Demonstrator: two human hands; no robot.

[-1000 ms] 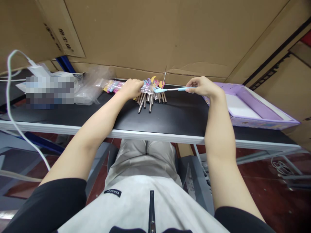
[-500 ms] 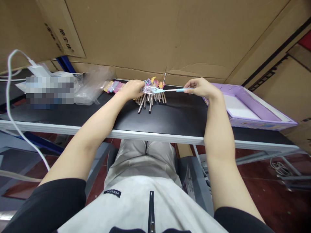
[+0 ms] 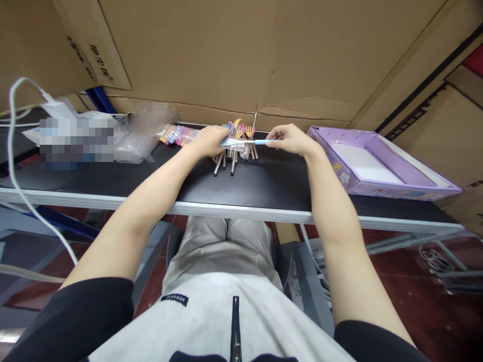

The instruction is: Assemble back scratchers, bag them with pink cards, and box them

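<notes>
- One blue-handled fork [image 3: 258,142] half inside the clear sleeve [image 3: 233,143]; my right grip [image 3: 289,140] pinches its handle, left grip [image 3: 207,141] clamps the sleeve.
- Many loose forks [image 3: 225,161] remain unbagged.

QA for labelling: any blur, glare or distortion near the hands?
Head view: even light, sharp at the left hand on a glinting clear wrapper and the right hand pinching a thin metal stick with light-blue sleeve. Head view: wide-angle stretches lower corners; black tabletop shows no glare; a pixelated patch masks the left.
</notes>
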